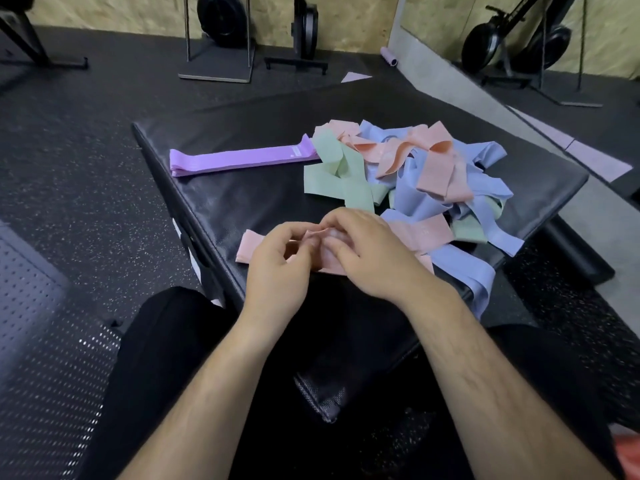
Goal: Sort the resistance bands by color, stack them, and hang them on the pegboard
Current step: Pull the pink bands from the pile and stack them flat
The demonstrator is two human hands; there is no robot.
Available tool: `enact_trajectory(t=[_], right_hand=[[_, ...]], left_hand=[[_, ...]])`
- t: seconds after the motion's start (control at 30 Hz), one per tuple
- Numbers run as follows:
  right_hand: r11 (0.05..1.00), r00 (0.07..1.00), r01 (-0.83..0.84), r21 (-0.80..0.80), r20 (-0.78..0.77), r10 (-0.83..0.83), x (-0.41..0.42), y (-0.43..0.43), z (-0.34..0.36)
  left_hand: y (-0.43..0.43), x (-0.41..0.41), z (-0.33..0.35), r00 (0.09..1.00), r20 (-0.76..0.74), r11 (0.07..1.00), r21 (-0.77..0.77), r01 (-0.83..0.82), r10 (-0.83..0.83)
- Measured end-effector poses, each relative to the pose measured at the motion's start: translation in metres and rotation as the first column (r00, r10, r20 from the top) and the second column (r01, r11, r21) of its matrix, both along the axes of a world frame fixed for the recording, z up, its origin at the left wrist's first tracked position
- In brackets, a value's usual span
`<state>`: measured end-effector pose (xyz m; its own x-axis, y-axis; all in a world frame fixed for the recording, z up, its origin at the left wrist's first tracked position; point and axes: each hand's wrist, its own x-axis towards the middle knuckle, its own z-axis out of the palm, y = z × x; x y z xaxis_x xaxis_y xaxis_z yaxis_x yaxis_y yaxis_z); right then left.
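Resistance bands point(415, 174) lie in a loose heap on the far right part of the black padded bench point(225, 206); in this heap we see pink, blue and green ones, crossed and folded over each other, and some blue ends hang over the near right edge of the bench; to the left of the heap a stack of purple bands point(235, 161) lies flat and straight, and its right end meets a green band of the heap; near the front edge of the bench one pink band point(247, 249) is held by both hands; its left end lies flat on the bench, and its middle is raised into a small fold between the hands; the left hand point(277, 268) has its fingers point(294, 237) curled, and they pinch the pink band at this fold; the right hand point(370, 254) is just beside the left one and touches it, and its fingers are bent down on the same band, pinching the fold from the other side; both forearms reach forward over legs in black clothing; the bench stands on a dark speckled floor point(86, 202); on the floor at the left we see a perforated black panel point(41, 341); far behind, near the wall, black weight plates point(221, 15) stand on racks.
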<state>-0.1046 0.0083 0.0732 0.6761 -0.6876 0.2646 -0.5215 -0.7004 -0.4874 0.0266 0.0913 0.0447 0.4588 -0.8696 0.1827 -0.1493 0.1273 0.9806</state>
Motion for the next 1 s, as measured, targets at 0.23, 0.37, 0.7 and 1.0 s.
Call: enact_trajectory(t=[0.23,0.37,0.7,1.0], right_hand=[[0.992,0.985,-0.097,0.086,-0.132,0.107,0.010,-0.012,0.015],[0.992,0.957,-0.029,0.119,-0.282,0.062,-0.005,-0.023,0.016],[0.972,0.885,0.227,0.057,-0.428,-0.181,-0.072,-0.052,0.031],[0.904,0.940,0.335,0.265,-0.032,-0.339,-0.122,-0.050,0.032]], left_hand=[[-0.005,0.015,-0.002,0.991,-0.003,0.991,-0.012,-0.137,0.137],[-0.010,0.028,-0.006,0.979,-0.118,0.986,0.025,-0.164,0.166],[-0.018,0.045,-0.012,0.927,-0.321,0.979,0.011,-0.202,0.195],[-0.025,0.056,-0.017,0.907,-0.358,0.972,0.005,-0.235,0.221]])
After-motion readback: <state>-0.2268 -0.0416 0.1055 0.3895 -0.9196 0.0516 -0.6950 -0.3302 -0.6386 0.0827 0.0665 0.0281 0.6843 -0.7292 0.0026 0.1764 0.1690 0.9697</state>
